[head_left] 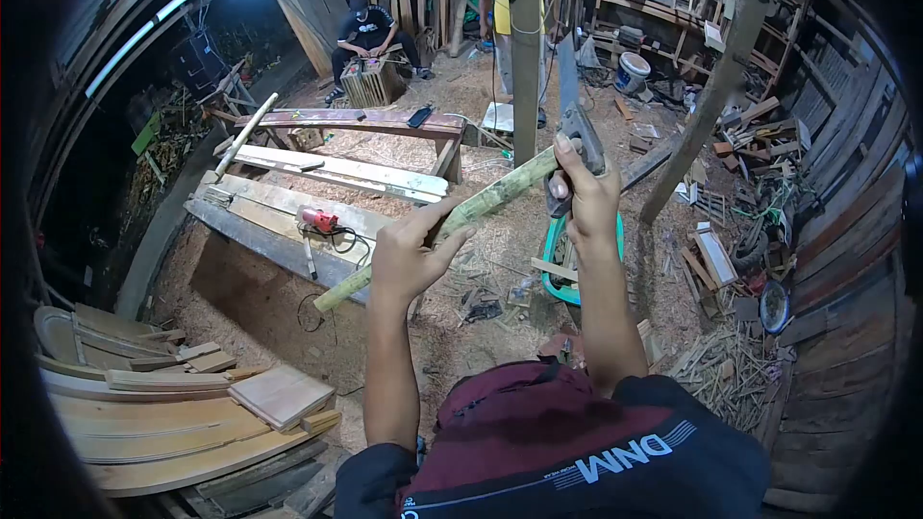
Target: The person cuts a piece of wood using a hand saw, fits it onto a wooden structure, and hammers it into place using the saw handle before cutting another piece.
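My left hand point(413, 248) is wrapped round a long greenish bamboo piece point(498, 195), which slants from lower left up to the right in front of me. The fingers of my right hand point(588, 187) close round the dark handle of a hand saw point(568, 82). Its grey blade points up and away from me. The upper end of the bamboo meets my right hand, with the thumb right at it. Below my hands stands a green-rimmed thing point(550, 279), partly hidden by my right forearm.
A low bench point(207, 215) at left carries boards and a red power tool point(320, 221). Wooden posts point(526, 67) rise ahead. One person point(368, 34) sits at the back; another in yellow point(502, 24) stands behind the post. Curved planks point(163, 432) lie lower left, scrap wood point(721, 365) right.
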